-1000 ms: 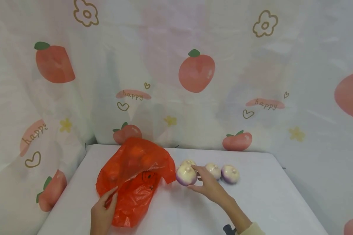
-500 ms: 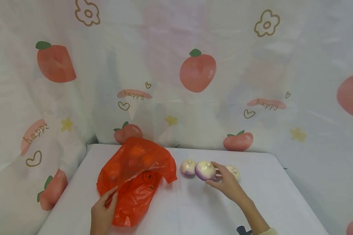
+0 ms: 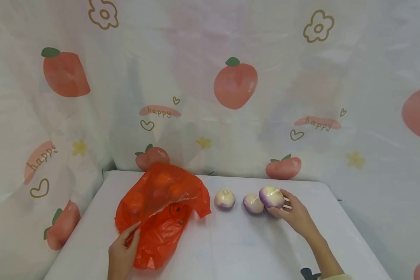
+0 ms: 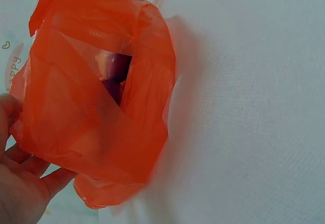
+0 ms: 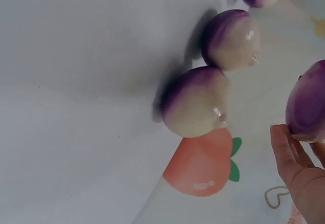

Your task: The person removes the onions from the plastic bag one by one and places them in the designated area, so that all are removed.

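Note:
My right hand point(image 3: 297, 216) holds a glossy purple-and-white onion point(image 3: 271, 197) between thumb and fingers, above the right part of the table. The right wrist view shows the purple underside of this held onion point(image 5: 309, 102). Three similar onions stand in a row on the table: a left one point(image 3: 224, 200), a middle one point(image 3: 252, 204), and a right one point(image 5: 195, 102) mostly hidden in the head view. My left hand point(image 3: 122, 245) pinches the edge of a red plastic bag point(image 3: 157, 241). Through its opening a purple object point(image 4: 117, 66) shows.
Rounded orange shapes point(image 3: 161, 179) show through the bag's upper part. The white table point(image 3: 231, 249) ends at a fruit-printed curtain point(image 3: 231, 128) at the back, with more curtain on both sides. A dark strap-like piece point(image 3: 308, 273) is at my right wrist.
My right hand has carried the onion rightward, from beside the bag, past the left and middle onions, to over the right one. My left hand and the bag have stayed put.

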Demonstrator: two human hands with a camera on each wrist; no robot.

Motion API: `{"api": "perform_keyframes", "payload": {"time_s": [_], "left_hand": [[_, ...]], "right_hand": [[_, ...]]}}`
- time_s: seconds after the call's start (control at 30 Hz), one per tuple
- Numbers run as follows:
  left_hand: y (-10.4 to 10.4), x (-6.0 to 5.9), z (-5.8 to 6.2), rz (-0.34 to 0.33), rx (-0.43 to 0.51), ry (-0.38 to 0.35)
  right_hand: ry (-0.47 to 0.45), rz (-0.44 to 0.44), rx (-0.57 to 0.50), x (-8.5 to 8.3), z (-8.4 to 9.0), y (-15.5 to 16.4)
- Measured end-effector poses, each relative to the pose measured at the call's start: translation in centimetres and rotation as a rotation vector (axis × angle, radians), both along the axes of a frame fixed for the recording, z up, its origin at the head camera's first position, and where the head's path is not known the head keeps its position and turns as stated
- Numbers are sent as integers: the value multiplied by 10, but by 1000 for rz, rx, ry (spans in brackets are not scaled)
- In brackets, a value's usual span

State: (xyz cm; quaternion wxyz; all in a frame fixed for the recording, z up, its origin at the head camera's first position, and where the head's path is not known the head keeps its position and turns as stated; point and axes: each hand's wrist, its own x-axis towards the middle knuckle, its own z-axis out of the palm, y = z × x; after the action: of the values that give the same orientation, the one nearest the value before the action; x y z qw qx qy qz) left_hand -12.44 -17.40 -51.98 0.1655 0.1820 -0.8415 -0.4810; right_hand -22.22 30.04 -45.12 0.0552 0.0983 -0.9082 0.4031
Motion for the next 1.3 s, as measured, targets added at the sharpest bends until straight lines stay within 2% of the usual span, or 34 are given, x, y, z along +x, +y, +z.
{"api": "perform_keyframes", "payload": {"time_s": [0.3,0.47,0.77,0.97,1.13,1.3], "left_hand": [[-1,0,2,5,10,-5],[-1,0,1,9,10,-9],[1,0,3,20,16,-40],[1,0,5,14,25,-54],[0,-1,4,3,28,-36],[-1,-2,2,7,17,-22]], "right_hand": [[22,-61,68,-6,1,30],[23,-107,108,-9,-6,49],[-34,-180,166,-12,-23,78],[-64,-176,212,-13,-34,90],[-123,-180,235,-14,-43,95],[-131,-176,269,-16,-50,98]]}}
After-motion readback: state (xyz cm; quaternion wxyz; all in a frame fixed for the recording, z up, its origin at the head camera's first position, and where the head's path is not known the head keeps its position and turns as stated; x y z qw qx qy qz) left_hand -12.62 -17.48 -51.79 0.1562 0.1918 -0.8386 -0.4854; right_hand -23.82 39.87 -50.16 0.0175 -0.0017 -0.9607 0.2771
